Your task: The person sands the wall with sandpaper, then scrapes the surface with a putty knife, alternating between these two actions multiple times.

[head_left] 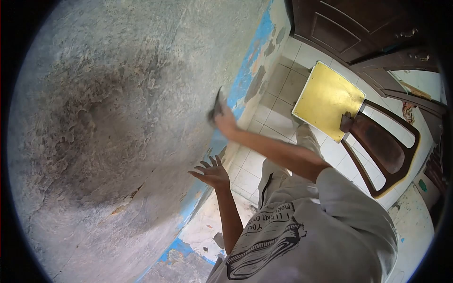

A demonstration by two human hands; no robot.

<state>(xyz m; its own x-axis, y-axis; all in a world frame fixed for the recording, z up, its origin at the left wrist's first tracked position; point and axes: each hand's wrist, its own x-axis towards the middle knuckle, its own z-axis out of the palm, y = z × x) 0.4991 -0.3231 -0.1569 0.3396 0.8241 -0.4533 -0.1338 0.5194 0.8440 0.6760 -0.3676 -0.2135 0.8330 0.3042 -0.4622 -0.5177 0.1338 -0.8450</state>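
Observation:
My right hand (pixel 225 121) is closed around a dark, flat hand tool (pixel 217 106) and presses it close to the grey, rough-plastered wall (pixel 118 132). Motion blurs this hand slightly, and its fingers partly hide the tool, so its exact kind cannot be made out. Lower down, my left hand (pixel 213 173) is raised near the wall with its fingers spread and holds nothing. A band of blue paint (pixel 247 70) runs along the wall's edge beside both hands. Dark, uneven patches cover much of the plaster at the left.
A wooden chair with a yellow seat (pixel 328 99) stands on the white tiled floor (pixel 288 85) to the right; a small brown object (pixel 347 122) lies at the seat's back edge. Dark panelled doors (pixel 344 28) are beyond it. My legs are close to the chair.

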